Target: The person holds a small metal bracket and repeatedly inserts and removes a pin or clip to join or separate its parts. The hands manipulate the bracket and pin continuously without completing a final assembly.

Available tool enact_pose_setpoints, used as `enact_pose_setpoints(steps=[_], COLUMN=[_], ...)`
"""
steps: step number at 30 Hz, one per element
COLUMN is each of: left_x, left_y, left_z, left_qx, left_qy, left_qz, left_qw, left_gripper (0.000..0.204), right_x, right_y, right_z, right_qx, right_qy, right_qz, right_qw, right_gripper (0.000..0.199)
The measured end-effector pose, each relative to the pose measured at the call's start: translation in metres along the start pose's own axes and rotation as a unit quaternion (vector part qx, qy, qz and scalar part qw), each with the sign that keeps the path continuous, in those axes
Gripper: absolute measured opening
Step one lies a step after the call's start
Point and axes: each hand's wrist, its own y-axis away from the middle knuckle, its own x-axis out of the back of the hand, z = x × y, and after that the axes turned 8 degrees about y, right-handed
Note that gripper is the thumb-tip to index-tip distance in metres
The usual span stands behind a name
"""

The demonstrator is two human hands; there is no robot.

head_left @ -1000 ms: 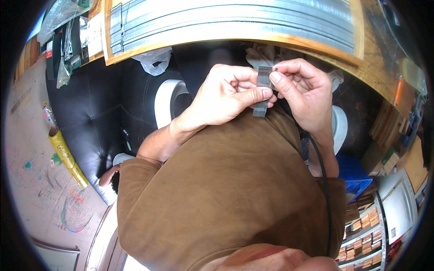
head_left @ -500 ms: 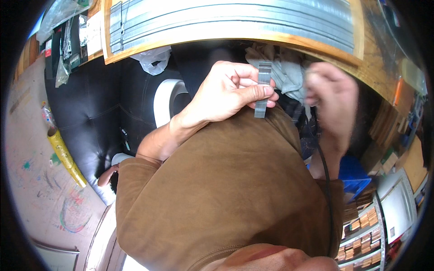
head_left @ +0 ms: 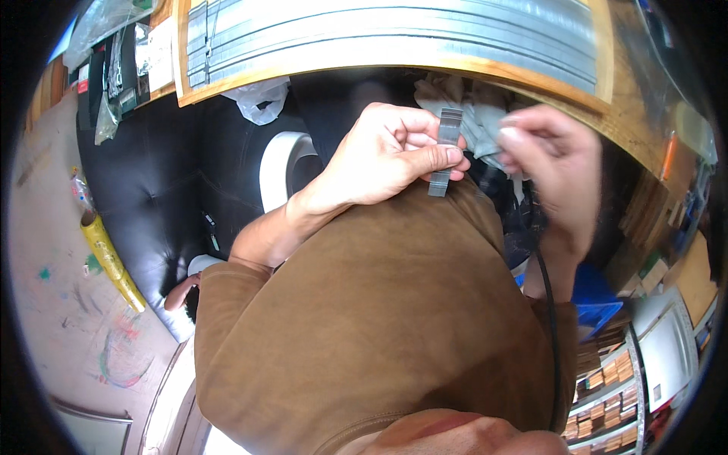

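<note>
My left hand point(head_left: 402, 155) pinches a narrow stack of thin grey metal strips point(head_left: 449, 127) between thumb and fingers, held nearly upright above my lap. To its right, apart from the stack, is my right hand point(head_left: 557, 155), slightly blurred, its fingers curled and the thumb close to the fingertips. Anything between those fingertips is too small or smeared to make out. Beyond both hands, a wooden tray point(head_left: 425, 67) on the bench holds rows of long grey metal strips point(head_left: 394, 38).
A grey cloth point(head_left: 481, 125) and a white plastic bag point(head_left: 260, 100) hang below the bench edge. A white curved object point(head_left: 277, 171) lies on the black padded seat point(head_left: 144, 174). At left is a yellow roll point(head_left: 112, 262); at right, a blue bin point(head_left: 595, 299). A black cable point(head_left: 552, 326) runs down my right side.
My right hand has turned, its fingertips shifting slightly left toward the stack. The stack in my left hand leans a little more to the right at its top.
</note>
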Motion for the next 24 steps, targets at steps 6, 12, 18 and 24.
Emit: enact_pose_setpoints(steps=[6, 12, 18, 24], left_x=[0.001, 0.003, 0.004, 0.001], left_y=[-0.003, -0.002, -0.003, -0.002], left_z=[0.001, 0.000, 0.002, 0.004], left_qx=[-0.002, 0.002, 0.003, 0.016], left_qy=[-0.015, -0.035, -0.062, -0.029], left_qz=[-0.023, -0.021, -0.027, -0.029], left_qw=[1.000, 0.999, 0.998, 0.999], left_gripper=[0.012, 0.016, 0.014, 0.015], right_x=[-0.024, -0.031, -0.035, -0.037], right_y=[-0.013, -0.012, -0.009, -0.011], right_z=[0.021, 0.024, 0.031, 0.032], right_qx=[-0.038, -0.040, -0.023, -0.010], right_qy=[-0.113, -0.106, -0.144, -0.141], right_qz=[-0.096, -0.075, -0.082, -0.088], right_qw=[0.988, 0.991, 0.986, 0.986], right_gripper=[0.011, 0.011, 0.012, 0.015])
